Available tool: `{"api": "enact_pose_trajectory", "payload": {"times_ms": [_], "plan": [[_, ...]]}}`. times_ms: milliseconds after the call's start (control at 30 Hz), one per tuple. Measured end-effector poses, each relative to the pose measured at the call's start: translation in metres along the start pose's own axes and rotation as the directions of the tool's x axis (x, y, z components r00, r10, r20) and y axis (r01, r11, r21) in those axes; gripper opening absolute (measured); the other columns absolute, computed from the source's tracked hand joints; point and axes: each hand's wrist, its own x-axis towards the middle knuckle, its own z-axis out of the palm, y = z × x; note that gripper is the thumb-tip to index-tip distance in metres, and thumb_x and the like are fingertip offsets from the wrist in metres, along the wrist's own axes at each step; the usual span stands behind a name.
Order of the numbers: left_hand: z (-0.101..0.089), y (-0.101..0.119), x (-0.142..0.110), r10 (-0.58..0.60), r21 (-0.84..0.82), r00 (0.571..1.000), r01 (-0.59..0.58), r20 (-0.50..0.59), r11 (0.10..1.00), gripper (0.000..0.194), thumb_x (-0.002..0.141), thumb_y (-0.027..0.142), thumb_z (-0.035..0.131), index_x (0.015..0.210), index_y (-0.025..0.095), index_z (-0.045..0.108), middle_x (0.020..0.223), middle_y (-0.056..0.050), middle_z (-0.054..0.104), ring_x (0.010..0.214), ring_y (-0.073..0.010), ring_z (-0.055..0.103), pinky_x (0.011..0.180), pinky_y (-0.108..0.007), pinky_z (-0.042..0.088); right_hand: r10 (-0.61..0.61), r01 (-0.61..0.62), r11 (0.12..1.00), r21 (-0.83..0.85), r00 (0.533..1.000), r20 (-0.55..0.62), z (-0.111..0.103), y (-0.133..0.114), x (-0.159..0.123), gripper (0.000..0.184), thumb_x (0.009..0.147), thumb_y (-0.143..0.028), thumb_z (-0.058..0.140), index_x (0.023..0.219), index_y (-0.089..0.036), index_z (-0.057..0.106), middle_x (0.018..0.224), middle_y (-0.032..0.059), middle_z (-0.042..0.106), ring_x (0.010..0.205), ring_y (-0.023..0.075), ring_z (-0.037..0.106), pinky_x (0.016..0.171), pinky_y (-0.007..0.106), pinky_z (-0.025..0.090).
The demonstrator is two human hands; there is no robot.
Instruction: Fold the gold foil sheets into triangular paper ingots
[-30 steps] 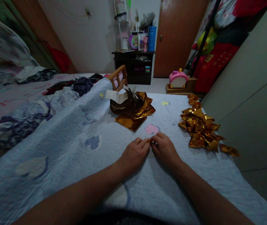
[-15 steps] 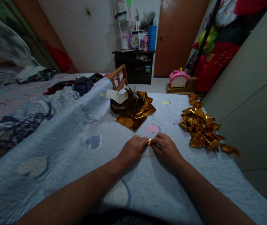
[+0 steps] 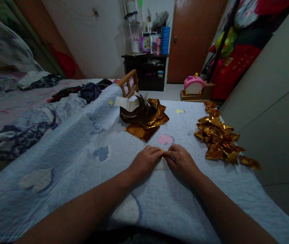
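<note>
My left hand and my right hand meet low over the bedspread, fingertips nearly touching. Both are closed on one small piece of gold foil paper, of which only a shiny sliver shows between the fingers. A pale edge of paper lies beneath the hands. Beyond them fans a stack of gold foil sheets, with some white paper sticking up at its left. To the right lies a heap of folded gold foil pieces, and one long folded piece sits at the bed's edge.
A light blue quilted bedspread with heart shapes covers the surface and rises at the left. Behind the foil stack stands a wooden headboard piece. A pale cabinet borders the right edge. Rumpled bedding lies on the left.
The foil between my hands showed brightly half a second ago and is now mostly covered by my fingers. Both hands stay at nearly the same spot, shifting only slightly.
</note>
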Motion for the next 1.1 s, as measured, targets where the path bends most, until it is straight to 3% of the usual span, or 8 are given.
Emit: {"api": "enact_pose_trajectory", "payload": {"times_ms": [300, 600, 800, 1100], "plan": [[0.002, 0.0, 0.0, 0.005, 0.074, 0.997, -0.01, 0.071, 0.997, 0.021, 0.098, 0.019, 0.058, 0.119, 0.018, 0.062, 0.114, -0.006, 0.067, 0.097, -0.0209, 0.057, 0.088, -0.036, 0.052, -0.003, 0.004, 0.999, -0.047, 1.0, 0.031, -0.001, 0.001, 0.0, 0.021, 0.096, -0.019, 0.06, 0.102, -0.025, 0.079, 0.087, 0.0056, 0.063, 0.084, 0.0198, 0.057, 0.078, 0.033, 0.044], [-0.002, 0.003, 0.0, 0.047, 0.135, 0.993, -0.062, 0.111, 0.989, 0.024, 0.099, 0.017, 0.056, 0.122, 0.016, 0.061, 0.123, -0.007, 0.066, 0.1, -0.021, 0.058, 0.092, -0.036, 0.053, -0.078, 0.084, 0.991, -0.103, 0.995, 0.059, -0.007, 0.002, 0.001, 0.02, 0.097, -0.02, 0.059, 0.099, -0.025, 0.079, 0.086, 0.0059, 0.065, 0.083, 0.0188, 0.056, 0.077, 0.032, 0.042], [-0.004, 0.004, 0.001, 0.048, 0.157, 0.994, -0.063, 0.101, 0.986, 0.024, 0.098, 0.016, 0.057, 0.122, 0.015, 0.061, 0.124, -0.008, 0.068, 0.101, -0.0217, 0.059, 0.092, -0.037, 0.054, -0.078, 0.088, 0.989, -0.118, 0.993, 0.088, -0.012, -0.002, 0.001, 0.02, 0.095, -0.018, 0.059, 0.098, -0.022, 0.078, 0.085, 0.0057, 0.063, 0.084, 0.0189, 0.055, 0.077, 0.032, 0.041], [-0.009, 0.01, 0.001, 0.069, 0.24, 0.992, -0.093, 0.106, 0.966, 0.021, 0.097, 0.017, 0.058, 0.117, 0.014, 0.064, 0.119, -0.009, 0.071, 0.094, -0.0211, 0.061, 0.084, -0.035, 0.057, 0.009, -0.012, 0.999, 0.041, 0.998, 0.069, -0.006, 0.008, 0.002, 0.022, 0.096, -0.021, 0.056, 0.094, -0.021, 0.078, 0.087, 0.0065, 0.067, 0.085, 0.0206, 0.059, 0.08, 0.035, 0.043]]}}
